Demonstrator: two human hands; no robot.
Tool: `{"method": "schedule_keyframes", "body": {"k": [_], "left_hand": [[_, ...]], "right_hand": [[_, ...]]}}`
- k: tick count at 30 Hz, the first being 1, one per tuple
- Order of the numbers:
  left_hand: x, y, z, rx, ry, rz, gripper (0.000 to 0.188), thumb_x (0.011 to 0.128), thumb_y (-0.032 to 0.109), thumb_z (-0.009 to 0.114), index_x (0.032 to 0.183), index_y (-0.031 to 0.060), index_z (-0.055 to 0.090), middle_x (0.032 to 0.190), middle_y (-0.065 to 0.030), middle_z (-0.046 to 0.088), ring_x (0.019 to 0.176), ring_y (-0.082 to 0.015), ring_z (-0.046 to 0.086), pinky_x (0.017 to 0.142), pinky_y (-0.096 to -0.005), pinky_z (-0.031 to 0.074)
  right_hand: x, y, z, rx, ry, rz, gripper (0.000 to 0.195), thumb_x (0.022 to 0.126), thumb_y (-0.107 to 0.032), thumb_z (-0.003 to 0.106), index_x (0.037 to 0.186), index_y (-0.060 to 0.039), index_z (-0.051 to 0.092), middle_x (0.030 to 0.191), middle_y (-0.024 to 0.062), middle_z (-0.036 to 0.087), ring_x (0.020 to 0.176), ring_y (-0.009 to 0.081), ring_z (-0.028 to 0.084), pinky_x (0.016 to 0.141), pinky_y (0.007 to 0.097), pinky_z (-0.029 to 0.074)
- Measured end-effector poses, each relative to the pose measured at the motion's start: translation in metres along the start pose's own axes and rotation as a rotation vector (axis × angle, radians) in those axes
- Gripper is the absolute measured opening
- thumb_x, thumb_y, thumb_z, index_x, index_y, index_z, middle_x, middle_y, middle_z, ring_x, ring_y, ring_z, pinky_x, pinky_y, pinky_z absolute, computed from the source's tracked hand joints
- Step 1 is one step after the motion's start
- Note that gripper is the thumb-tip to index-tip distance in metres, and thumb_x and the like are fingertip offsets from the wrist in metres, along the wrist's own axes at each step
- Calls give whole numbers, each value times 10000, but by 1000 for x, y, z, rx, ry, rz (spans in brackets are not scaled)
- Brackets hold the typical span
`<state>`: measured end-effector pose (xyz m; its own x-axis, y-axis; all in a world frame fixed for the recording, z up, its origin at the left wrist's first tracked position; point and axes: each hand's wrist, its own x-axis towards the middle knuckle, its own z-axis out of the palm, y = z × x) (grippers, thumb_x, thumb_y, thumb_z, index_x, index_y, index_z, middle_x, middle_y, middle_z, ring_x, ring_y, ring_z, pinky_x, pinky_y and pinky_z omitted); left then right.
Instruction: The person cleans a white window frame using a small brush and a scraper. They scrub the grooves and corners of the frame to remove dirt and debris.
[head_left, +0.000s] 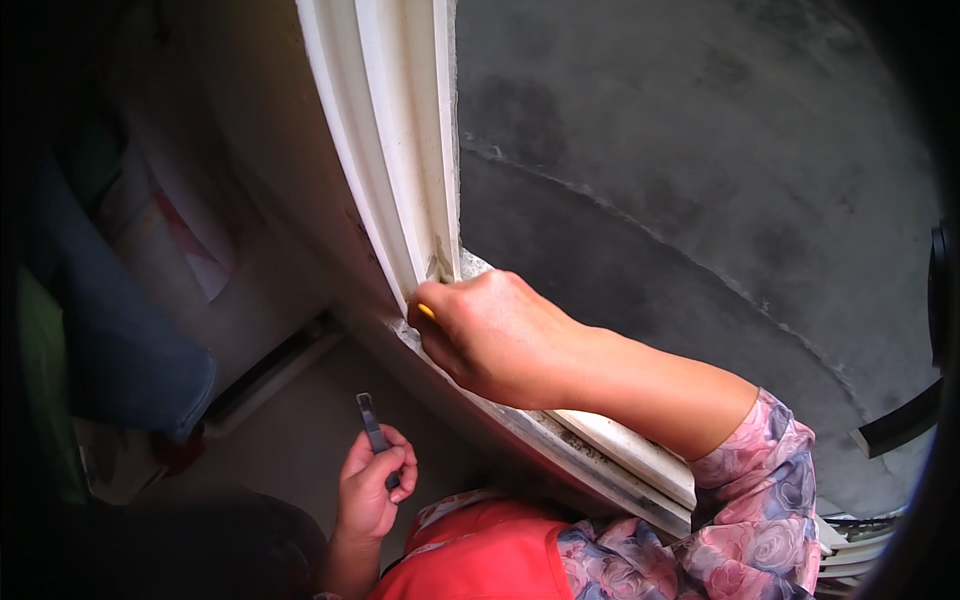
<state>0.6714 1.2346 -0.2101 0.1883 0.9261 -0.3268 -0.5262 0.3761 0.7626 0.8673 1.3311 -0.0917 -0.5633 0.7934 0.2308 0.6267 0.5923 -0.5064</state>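
Observation:
My right hand (499, 334) is closed around a thin tool at the lower corner of a white window frame (401, 142). Only the tool's yellow end (426, 311) shows by the thumb; the rest is hidden in the fist and behind it. Brownish dirt marks the frame's channel just above the knuckles. Dark grime (589, 442) lies along the bottom track (637, 457), below my forearm. Lower down, clear of the frame, my left hand (367, 480) grips a narrow, flat, dark tool (369, 416) pointing upward; its exact kind is unclear.
Beyond the frame on the right is a grey concrete surface (675, 187) with a long crack-like line. At the left hang a blue cloth (135, 322) and a green cloth (45, 390), in shadow. A red apron (480, 555) covers my front, close to the sill.

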Motion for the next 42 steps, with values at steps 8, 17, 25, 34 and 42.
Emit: {"method": "schedule_keyframes", "body": {"k": [8,17,25,34,42], "left_hand": [[0,-15,3,15,-56,-66,111,848,-2,478,953,35,477,778,-94,555,551,-124,483,433,-206,322],[3,-20,10,34,-86,-92,108,845,-7,478,944,36,475,771,-91,553,558,-123,483,440,-209,323],[5,-24,10,38,-73,-110,111,839,-16,476,937,34,475,757,-93,551,555,-124,483,442,-215,322],[4,-23,-2,38,-22,-98,109,836,-15,473,935,30,477,757,-95,546,553,-127,479,440,-222,317],[1,-17,5,42,-26,-63,107,836,-14,464,930,35,480,763,-96,546,553,-128,478,447,-222,318]], "right_hand": [[-4,7,-2,-111,-82,147,93,803,-67,558,871,-7,577,686,201,600,674,375,607,616,418,492],[-4,31,17,205,184,131,119,852,-105,548,893,-20,620,753,162,646,704,313,642,661,352,504],[1,29,11,293,299,91,144,856,-112,528,913,-6,606,756,129,666,673,228,648,652,321,492],[0,14,-3,257,118,103,140,850,-100,547,938,-3,597,761,182,639,746,312,640,692,370,493],[2,-3,-13,-29,-104,-24,91,769,-47,551,796,32,516,664,233,579,689,419,591,610,458,468]]}}
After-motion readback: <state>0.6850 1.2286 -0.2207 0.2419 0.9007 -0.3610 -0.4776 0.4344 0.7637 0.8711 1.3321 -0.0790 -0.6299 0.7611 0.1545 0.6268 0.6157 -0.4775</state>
